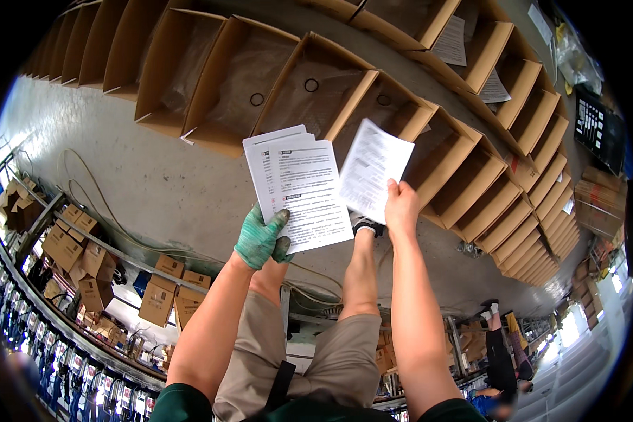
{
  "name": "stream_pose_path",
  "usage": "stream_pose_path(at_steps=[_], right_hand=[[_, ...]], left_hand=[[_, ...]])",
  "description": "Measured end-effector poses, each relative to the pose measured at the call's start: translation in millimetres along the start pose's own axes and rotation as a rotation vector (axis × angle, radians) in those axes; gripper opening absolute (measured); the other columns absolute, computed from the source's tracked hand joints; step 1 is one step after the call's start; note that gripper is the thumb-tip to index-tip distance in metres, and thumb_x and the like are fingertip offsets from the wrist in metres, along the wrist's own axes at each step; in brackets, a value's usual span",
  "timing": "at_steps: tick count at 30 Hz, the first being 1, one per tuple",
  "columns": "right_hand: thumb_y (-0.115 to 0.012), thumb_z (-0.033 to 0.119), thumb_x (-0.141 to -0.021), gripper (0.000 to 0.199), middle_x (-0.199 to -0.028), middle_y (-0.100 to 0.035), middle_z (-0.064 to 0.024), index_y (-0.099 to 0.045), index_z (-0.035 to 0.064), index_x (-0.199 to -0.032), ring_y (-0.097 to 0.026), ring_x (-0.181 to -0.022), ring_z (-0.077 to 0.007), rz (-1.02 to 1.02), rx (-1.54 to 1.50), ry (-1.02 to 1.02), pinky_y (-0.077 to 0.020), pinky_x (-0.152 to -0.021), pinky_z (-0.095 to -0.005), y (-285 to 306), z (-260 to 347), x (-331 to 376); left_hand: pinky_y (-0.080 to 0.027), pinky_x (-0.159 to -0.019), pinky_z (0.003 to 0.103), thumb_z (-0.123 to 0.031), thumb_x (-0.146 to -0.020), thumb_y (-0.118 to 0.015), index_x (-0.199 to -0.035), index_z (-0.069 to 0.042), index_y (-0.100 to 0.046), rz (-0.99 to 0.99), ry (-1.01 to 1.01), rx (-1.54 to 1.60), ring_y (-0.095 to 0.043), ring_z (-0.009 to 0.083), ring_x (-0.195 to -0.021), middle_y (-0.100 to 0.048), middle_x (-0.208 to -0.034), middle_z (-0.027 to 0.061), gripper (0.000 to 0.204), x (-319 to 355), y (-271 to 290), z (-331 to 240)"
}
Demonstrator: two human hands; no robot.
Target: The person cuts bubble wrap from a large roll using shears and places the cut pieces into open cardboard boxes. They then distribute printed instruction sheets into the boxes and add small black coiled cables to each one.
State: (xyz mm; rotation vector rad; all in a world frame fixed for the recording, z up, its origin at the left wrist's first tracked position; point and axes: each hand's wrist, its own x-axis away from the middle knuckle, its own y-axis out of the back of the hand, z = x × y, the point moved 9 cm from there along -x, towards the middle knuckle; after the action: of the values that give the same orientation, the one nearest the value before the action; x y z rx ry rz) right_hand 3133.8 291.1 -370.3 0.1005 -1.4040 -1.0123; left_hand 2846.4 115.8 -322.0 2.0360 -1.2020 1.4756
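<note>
My left hand (262,238), in a green glove with dark fingertips, is closed on a fanned stack of printed sheets (308,193). Bare, my right hand (401,205) grips a separate printed leaflet (374,169) by its lower right edge. The leaflet is tilted and its print is blurred. Just beyond both hands stands a row of open cardboard boxes (250,77). Clear plastic lines several of them, and a dark ring (311,85) lies inside one of the nearer boxes.
A second row of open boxes runs behind, some holding printed sheets (450,41). Small closed cartons (157,301) sit on a shelf at the lower left. A hose (112,218) trails over the concrete floor (141,176). Another person (501,352) is at the lower right.
</note>
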Motion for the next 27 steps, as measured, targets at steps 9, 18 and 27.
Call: stream_pose_path(at_steps=[9,18,27], right_hand=[[-0.064,0.043,-0.101,0.049,-0.098,-0.074,-0.0138,-0.067,-0.0026,-0.119,-0.072,-0.089,-0.0264,0.093,-0.184,0.151,-0.0548,-0.085,-0.0385,-30.4,78.9,69.6],[-0.075,0.038,-0.097,0.038,-0.082,-0.065,-0.0012,-0.065,0.0015,-0.094,-0.059,-0.069,-0.0067,0.614,-0.650,-0.026,-0.0486,-0.058,-0.0231,-57.9,97.8,88.8],[-0.071,0.018,-0.101,0.022,-0.099,-0.071,-0.0050,-0.066,-0.0029,-0.105,-0.064,-0.084,-0.0084,0.616,-0.975,-0.041,-0.0531,-0.074,-0.0252,-71.2,87.8,103.7]], left_hand=[[-0.054,-0.067,0.024,-0.015,-0.102,-0.067,-0.132,-0.001,-0.058,0.062,0.025,0.051,-0.062,0.0094,-0.086,-0.069,-0.109,0.0052,0.034,11.9,1.9,-22.2],[-0.055,-0.079,0.027,-0.015,-0.102,-0.067,-0.135,-0.001,-0.057,0.125,0.003,-0.017,-0.062,0.0105,-0.097,-0.069,-0.115,0.0058,0.037,15.1,17.7,-49.3],[-0.052,-0.059,0.025,-0.017,-0.102,-0.067,-0.132,-0.002,-0.057,0.102,0.041,0.008,-0.061,0.0077,-0.078,-0.069,-0.106,0.0031,0.035,21.4,20.9,-47.4]])
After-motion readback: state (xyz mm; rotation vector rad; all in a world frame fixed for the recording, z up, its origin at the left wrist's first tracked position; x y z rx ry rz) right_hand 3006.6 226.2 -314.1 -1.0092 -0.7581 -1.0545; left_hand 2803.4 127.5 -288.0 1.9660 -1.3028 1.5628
